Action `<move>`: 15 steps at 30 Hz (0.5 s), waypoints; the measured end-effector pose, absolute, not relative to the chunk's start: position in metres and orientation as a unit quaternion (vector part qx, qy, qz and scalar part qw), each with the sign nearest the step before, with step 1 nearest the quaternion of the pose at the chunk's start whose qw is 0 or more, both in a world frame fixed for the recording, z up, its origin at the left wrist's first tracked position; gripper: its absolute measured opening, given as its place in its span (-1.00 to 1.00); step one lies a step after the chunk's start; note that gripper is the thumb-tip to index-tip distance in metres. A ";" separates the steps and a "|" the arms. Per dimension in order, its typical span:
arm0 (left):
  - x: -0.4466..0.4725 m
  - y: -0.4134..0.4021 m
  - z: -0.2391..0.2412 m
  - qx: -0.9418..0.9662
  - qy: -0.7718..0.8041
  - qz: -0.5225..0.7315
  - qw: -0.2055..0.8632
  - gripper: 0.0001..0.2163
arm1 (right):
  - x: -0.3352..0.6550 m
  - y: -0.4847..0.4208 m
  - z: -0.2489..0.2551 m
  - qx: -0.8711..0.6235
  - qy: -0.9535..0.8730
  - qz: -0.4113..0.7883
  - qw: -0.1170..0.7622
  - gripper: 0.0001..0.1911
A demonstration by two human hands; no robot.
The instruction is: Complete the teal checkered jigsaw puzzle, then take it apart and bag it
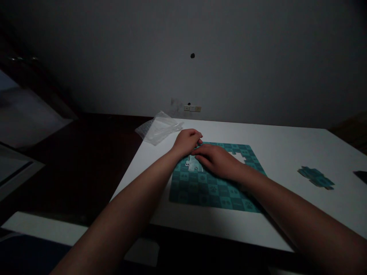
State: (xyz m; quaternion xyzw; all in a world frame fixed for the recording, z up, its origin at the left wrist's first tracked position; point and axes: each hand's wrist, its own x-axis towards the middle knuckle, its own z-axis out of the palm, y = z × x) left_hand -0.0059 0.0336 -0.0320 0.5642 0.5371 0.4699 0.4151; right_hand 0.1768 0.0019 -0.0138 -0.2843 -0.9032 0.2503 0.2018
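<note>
A teal checkered jigsaw puzzle (206, 189) with paw prints lies flat on the white table, with white gaps in its upper part. At its upper left edge rests my left hand (187, 142), its fingers curled and partly turned out of sight; what they hold, if anything, is hidden. My right hand (219, 159) reaches over the middle of the puzzle, thumb and fingers close together at a light teal puzzle piece (194, 164). White shows around this piece's edges. My right hand hides part of the piece and of the white gap (237, 156) beside it.
Several loose puzzle pieces (315, 177) lie heaped on the right of the white table (286, 149). A crumpled clear plastic bag (159, 128) hangs over the table's far left corner. A dark object (361, 175) sits at the right. Wall sockets (192, 109) are behind the table.
</note>
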 end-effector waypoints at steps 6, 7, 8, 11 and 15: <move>-0.006 0.035 -0.033 0.567 0.534 0.467 0.419 -0.85 | 0.181 -0.003 -0.018 -0.265 -0.908 0.245 0.214 -0.65; -0.006 0.035 -0.033 0.567 0.534 0.467 0.420 -0.84 | 0.182 -0.004 -0.018 -0.264 -0.908 0.245 0.215 -0.63; -0.005 0.034 -0.032 0.567 0.534 0.466 0.420 -0.84 | 0.182 -0.004 -0.019 -0.264 -0.907 0.246 0.217 -0.62; -0.005 0.034 -0.031 0.568 0.536 0.464 0.417 -0.83 | 0.183 -0.003 -0.022 -0.263 -0.905 0.252 0.219 -0.64; -0.006 0.033 -0.031 0.572 0.537 0.464 0.411 -0.80 | 0.183 -0.002 -0.025 -0.264 -0.907 0.250 0.213 -0.65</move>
